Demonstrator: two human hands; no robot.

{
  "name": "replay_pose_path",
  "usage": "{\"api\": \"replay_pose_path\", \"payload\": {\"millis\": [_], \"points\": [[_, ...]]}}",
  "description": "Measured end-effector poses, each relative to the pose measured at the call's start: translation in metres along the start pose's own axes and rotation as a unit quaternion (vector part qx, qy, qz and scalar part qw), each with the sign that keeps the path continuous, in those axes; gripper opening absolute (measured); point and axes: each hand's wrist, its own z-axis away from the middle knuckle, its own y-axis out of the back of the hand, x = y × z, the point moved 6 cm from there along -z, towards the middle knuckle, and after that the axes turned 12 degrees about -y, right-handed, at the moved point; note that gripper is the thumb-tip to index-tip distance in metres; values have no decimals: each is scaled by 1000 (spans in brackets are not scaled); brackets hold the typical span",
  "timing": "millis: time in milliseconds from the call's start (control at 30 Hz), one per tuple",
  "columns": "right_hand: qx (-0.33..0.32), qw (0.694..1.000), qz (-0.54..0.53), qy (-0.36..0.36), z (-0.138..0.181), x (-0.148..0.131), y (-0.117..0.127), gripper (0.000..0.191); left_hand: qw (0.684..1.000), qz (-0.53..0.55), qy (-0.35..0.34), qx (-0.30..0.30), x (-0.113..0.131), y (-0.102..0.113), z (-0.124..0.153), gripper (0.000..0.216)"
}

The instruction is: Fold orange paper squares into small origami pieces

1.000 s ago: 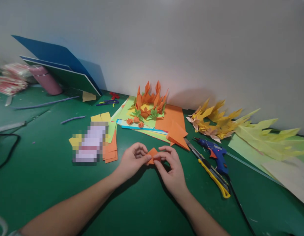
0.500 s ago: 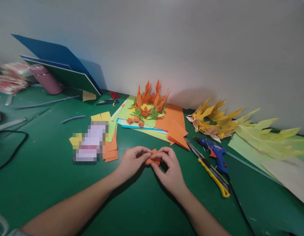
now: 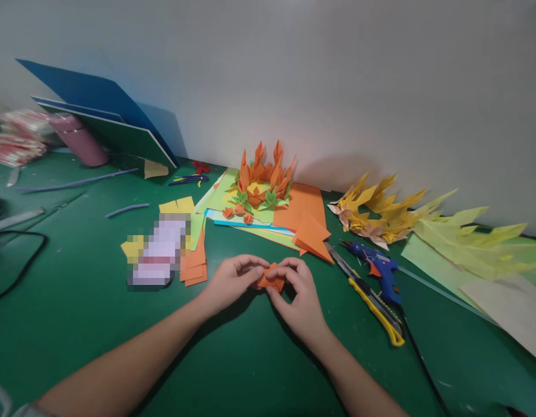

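Between my two hands is a small folded piece of orange paper (image 3: pixel 274 282), held just above the green table. My left hand (image 3: pixel 235 282) pinches its left side between thumb and fingers. On the right side, my right hand (image 3: pixel 297 288) grips it, thumb below and curled fingers above. Part of the paper is hidden by my fingers. Beyond my hands stands an orange folded-paper crown (image 3: pixel 265 179) with green leaves and small orange paper roses (image 3: pixel 239 212) in front. Left of my left hand lie orange paper pieces (image 3: pixel 194 269).
A yellow utility knife (image 3: pixel 376 310) and a blue glue gun (image 3: pixel 381 269) with a black cord lie to the right. Behind them is a yellow paper crown (image 3: pixel 367 214). A pixelated object (image 3: pixel 161 252) lies left; a pink bottle (image 3: pixel 79 139) leans against boards (image 3: pixel 107 124) at back left.
My left hand's fingers have shifted slightly left on the orange paper. More of the paper's upper face shows between the hands. My right hand stays nearly still.
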Motion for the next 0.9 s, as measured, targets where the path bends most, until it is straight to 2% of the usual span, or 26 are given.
{"api": "replay_pose_path", "payload": {"millis": [133, 300, 600, 900], "points": [[3, 1000, -17, -20, -1, 6, 0, 12, 999, 30, 20, -18, -4, 0, 0, 25], [7, 1000, -13, -25, -2, 7, 0, 13, 998, 47, 44, 12, -6, 3, -1, 24], [24, 1000, -7, -11, -1, 4, 3, 9, 999, 38, 5, 3, -8, 4, -4, 16], [17, 999, 34, 3, 1, 0, 2, 14, 999, 11, 34, -8, -11, 3, -3, 18]]}}
